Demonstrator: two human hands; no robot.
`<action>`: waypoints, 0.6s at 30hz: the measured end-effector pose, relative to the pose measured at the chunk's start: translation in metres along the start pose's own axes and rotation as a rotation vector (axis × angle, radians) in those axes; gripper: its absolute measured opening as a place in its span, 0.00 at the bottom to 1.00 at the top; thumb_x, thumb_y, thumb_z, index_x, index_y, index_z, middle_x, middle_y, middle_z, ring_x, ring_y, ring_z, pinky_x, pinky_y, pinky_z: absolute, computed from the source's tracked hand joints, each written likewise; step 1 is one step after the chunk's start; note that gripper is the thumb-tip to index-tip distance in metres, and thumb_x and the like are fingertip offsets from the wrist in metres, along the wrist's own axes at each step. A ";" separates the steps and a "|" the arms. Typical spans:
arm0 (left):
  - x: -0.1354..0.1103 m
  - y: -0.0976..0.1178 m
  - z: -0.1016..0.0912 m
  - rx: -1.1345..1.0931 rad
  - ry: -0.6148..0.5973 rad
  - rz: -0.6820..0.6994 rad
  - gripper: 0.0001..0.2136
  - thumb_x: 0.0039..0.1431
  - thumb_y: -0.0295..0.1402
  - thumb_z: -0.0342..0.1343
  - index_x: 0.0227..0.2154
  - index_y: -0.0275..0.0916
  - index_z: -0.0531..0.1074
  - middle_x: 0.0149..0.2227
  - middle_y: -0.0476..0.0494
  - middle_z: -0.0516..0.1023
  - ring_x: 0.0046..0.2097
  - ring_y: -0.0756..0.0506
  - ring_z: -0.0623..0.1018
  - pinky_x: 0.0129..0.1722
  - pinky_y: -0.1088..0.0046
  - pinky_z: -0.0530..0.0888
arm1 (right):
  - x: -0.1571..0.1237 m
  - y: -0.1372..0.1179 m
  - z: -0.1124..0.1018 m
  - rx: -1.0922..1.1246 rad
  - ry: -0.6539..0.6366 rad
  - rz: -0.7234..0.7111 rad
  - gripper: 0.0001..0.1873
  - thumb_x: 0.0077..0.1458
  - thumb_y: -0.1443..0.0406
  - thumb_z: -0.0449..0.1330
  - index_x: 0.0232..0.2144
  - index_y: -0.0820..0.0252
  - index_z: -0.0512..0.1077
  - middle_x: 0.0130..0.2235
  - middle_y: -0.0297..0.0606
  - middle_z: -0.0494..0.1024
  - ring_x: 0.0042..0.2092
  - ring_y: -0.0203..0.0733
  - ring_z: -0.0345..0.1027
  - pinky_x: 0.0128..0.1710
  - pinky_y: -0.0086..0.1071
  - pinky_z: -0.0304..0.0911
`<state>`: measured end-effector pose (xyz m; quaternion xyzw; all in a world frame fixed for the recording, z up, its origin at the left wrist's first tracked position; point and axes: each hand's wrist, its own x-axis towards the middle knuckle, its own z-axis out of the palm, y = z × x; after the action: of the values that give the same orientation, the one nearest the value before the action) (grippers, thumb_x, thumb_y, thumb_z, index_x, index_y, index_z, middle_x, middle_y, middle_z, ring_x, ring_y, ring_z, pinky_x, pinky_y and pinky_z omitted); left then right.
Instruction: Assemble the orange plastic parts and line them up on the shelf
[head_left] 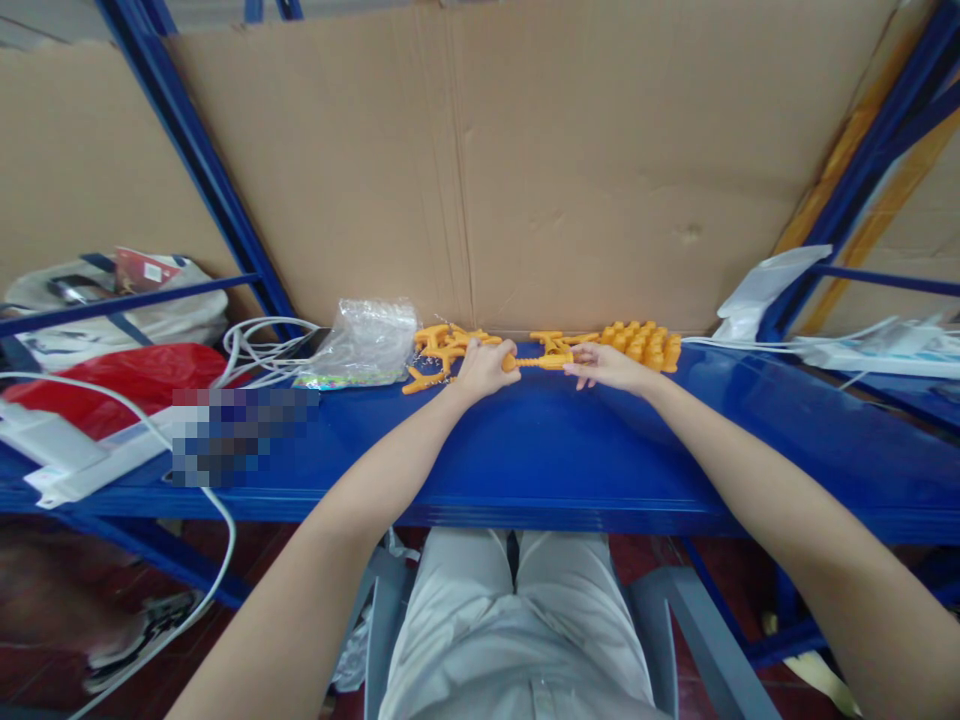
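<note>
Over the blue shelf top [570,450], an orange plastic piece with a ridged, screw-like shaft [531,362] lies level between my hands. My left hand [486,368] is closed round its rounded left end. The fingers of my right hand [611,367] pinch the smoother sleeve at its right end. Just behind my left hand lies a heap of orange branched plastic parts [442,345], with thin chains among them. A pile of orange knobbly parts [641,343] stands behind my right hand, and another orange part [553,341] lies between the two groups.
A clear plastic bag [367,340] and white cables [259,345] lie to the left, near a red bag [142,385] and a white power strip [112,460]. Tall cardboard [562,150] closes the back between blue posts. A white packet [765,290] leans at the right.
</note>
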<state>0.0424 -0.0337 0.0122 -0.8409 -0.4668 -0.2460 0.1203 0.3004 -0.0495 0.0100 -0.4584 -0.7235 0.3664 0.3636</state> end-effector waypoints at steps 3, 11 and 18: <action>-0.001 0.002 0.000 0.001 -0.002 -0.009 0.13 0.54 0.32 0.59 0.43 0.41 0.75 0.37 0.44 0.85 0.42 0.40 0.82 0.50 0.62 0.67 | 0.005 0.008 -0.004 0.027 0.021 -0.059 0.24 0.47 0.60 0.75 0.44 0.58 0.72 0.34 0.34 0.81 0.28 0.35 0.74 0.31 0.30 0.72; -0.003 0.004 0.000 -0.027 0.069 0.023 0.12 0.54 0.32 0.59 0.42 0.41 0.75 0.36 0.45 0.84 0.41 0.41 0.81 0.50 0.62 0.67 | -0.006 -0.005 -0.009 0.046 -0.108 -0.079 0.28 0.50 0.41 0.68 0.30 0.61 0.74 0.29 0.40 0.81 0.26 0.36 0.73 0.29 0.31 0.69; -0.002 0.004 0.000 -0.012 0.060 0.023 0.12 0.54 0.32 0.59 0.43 0.41 0.75 0.37 0.43 0.84 0.42 0.39 0.81 0.52 0.60 0.66 | -0.007 -0.006 0.002 0.174 -0.111 0.062 0.33 0.60 0.38 0.58 0.27 0.64 0.73 0.22 0.43 0.78 0.20 0.36 0.69 0.21 0.29 0.65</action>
<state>0.0452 -0.0377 0.0116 -0.8391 -0.4520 -0.2723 0.1321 0.2988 -0.0580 0.0128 -0.4262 -0.6935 0.4637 0.3499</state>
